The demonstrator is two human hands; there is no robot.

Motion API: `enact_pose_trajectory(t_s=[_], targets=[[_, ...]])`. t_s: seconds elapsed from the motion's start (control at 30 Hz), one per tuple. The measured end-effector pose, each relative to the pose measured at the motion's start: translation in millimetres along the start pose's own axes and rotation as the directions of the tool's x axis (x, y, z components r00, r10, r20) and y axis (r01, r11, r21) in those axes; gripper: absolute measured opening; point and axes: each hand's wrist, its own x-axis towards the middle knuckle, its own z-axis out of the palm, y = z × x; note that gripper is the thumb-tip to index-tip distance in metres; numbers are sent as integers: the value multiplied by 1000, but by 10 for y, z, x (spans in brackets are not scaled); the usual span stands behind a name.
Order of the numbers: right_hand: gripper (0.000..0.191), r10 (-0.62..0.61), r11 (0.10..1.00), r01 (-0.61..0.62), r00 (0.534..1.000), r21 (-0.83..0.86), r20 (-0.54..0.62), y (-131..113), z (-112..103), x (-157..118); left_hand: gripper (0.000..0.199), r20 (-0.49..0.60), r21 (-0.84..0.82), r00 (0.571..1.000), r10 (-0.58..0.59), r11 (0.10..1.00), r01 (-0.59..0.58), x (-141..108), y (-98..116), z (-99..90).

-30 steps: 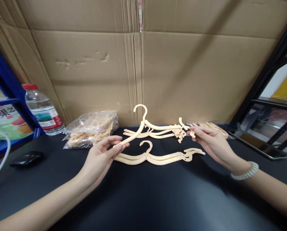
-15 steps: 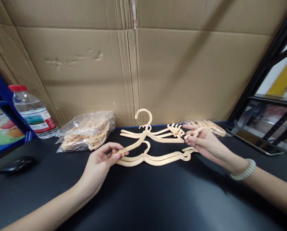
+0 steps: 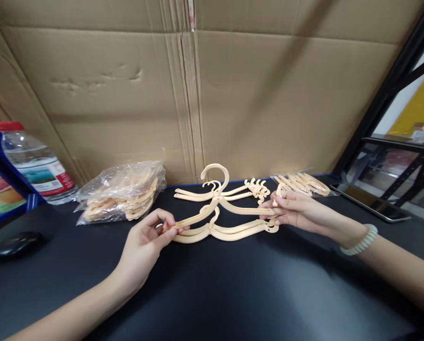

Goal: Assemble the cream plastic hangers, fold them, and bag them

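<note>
One low black computer mouse (image 3: pixel 14 245) on the matt black tabletop (image 3: pixel 212 293). One clear plastic bottle with a red cap (image 3: pixel 41 166), just behind. One crinkled clear bag of cream plastic pieces (image 3: pixel 121 192). One left hand (image 3: pixel 149 237), thumb and fingers pinching the left arm end of a cream plastic hanger with a round hook (image 3: pixel 226 203), raised over the tabletop between both hands. Handling, by judgement: light, fairly stiff, smooth enough to slip; weakest at the slim centre joint, best taken near the arm ends. One group of cream hanger arms (image 3: pixel 193 195), lying behind. One cream hanger with doubled arms (image 3: pixel 236 234), lying nearer. One cluster of small cream hooks (image 3: pixel 257 188). One right hand (image 3: pixel 293 208), gripping a small curved cream piece (image 3: pixel 278 195); fingers apparently touching the raised hanger's right end. One clear bag of slim cream pieces (image 3: pixel 304 183). One pale coiled bracelet (image 3: pixel 361 240), right wrist. One dark flat slab (image 3: pixel 370 203)
</note>
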Motion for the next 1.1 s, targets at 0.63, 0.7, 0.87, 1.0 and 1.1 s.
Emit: enact_pose_trajectory(t_s=[0.63, 0.7, 0.87, 1.0, 1.1], targets=[[21, 103, 995, -104, 991, 11, 86, -7, -14, -17, 19, -18, -14, 1000, -25, 1000, 25, 4, 2, 9], [21, 115, 993, -116, 991, 10, 67, -8, -13, -15, 19, -12, -14, 1000, -29, 999, 29, 6, 1, 10], [22, 129, 992, -129, 991, -1, 45, -15, -6, -18, 19, -3, 2, 999, -37, 999, 37, 9, 2, 8], [23, 122, 993, -121, 991, -14, 48, -19, 10, -28, 19, -4, 5, 999, -42, 999, 42, -2, 19, 19], [24, 138, 990, -137, 989, -16, 50, -16, 10, -29, 19, -5, 12, 999, -40, 999, 40, -4, 27, 23]])
